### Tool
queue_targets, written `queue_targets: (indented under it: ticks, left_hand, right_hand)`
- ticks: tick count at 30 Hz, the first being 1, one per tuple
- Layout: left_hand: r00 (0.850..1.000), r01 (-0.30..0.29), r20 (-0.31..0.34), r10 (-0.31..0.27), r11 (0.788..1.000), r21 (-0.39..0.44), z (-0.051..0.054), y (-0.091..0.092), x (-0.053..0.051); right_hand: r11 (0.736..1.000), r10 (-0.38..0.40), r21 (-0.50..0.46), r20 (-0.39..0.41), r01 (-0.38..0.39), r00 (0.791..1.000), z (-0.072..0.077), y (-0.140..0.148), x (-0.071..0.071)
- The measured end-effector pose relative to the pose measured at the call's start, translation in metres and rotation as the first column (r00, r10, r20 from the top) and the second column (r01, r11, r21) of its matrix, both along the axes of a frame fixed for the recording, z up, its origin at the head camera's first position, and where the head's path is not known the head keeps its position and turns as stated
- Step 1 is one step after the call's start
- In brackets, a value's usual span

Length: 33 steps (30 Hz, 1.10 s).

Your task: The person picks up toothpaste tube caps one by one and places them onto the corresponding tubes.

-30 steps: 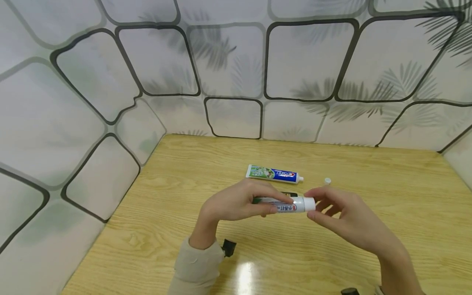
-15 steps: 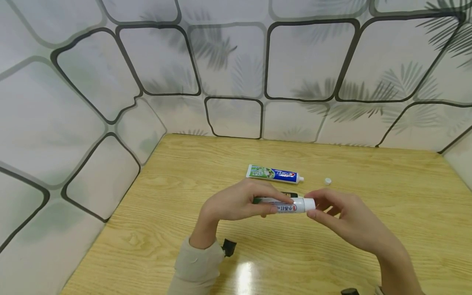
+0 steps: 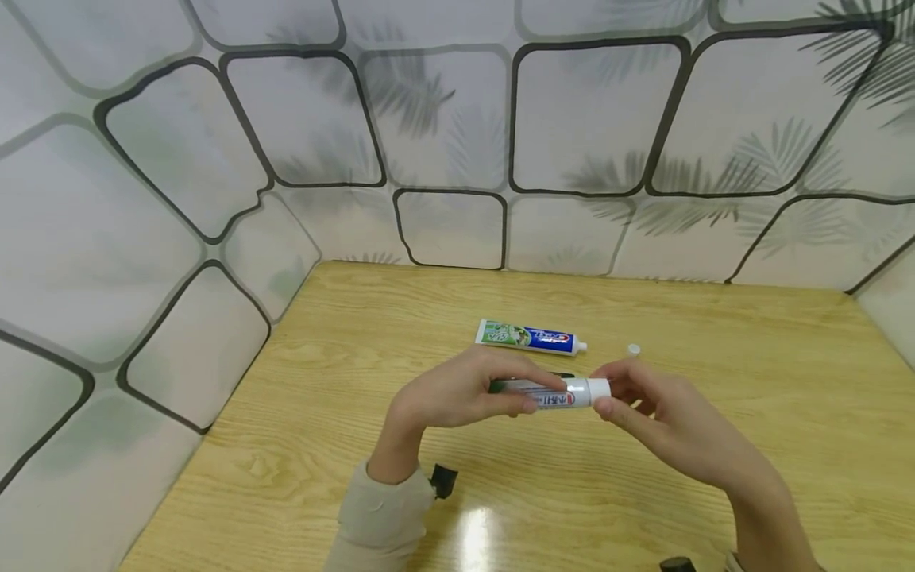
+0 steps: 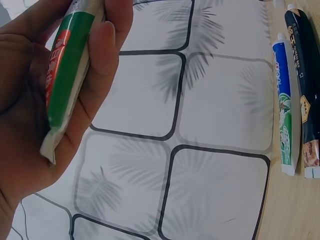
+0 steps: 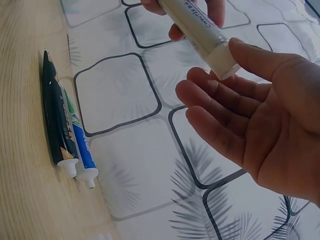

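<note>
My left hand (image 3: 465,391) grips a white and green toothpaste tube (image 3: 554,397) around its body, its white cap pointing right. In the left wrist view the tube's green end (image 4: 72,70) lies across the palm of the left hand (image 4: 60,100). At the cap (image 3: 599,392), my right hand (image 3: 672,421) has thumb and forefinger on either side. The right wrist view shows the right thumb against the white cap (image 5: 222,61), with the other fingers of the right hand (image 5: 260,110) curved below it.
A blue and green toothpaste tube (image 3: 532,338) lies on the wooden table (image 3: 322,357) behind the hands. A black tube (image 5: 59,115) lies beside it, mostly hidden in the head view. A small white cap (image 3: 634,349) rests to the right. Patterned walls stand behind and left.
The held tube and its cap have risen very slightly in the head view, along with the right fingertips. Less of the black tube shows behind them.
</note>
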<state>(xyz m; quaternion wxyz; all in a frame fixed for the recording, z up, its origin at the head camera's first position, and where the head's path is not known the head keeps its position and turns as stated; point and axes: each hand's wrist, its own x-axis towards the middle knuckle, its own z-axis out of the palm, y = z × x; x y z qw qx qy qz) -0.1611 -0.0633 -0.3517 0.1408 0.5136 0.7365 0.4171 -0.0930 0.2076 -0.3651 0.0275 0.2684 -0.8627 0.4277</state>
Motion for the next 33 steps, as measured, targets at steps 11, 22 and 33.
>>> queue_targets:
  ticks: [11, 22, 33]
  left_hand:
    - [0.994, -0.077, 0.075, 0.078, 0.997, -0.011, -0.002, -0.004, -0.003]
    - [0.989, -0.018, 0.151, -0.003, 0.991, 0.134, -0.003, -0.019, -0.007]
    - [0.937, -0.25, 0.334, 0.106, 0.871, 0.423, -0.001, -0.018, -0.005]
  right_hand:
    - [0.985, -0.033, -0.17, -0.059, 0.022, 0.998, 0.002, -0.006, 0.002]
    - [0.834, -0.003, -0.55, -0.057, -0.028, 0.998, -0.004, 0.0, 0.0]
    - [0.656, -0.004, -0.753, -0.081, -0.059, 0.997, -0.001, 0.002, -0.004]
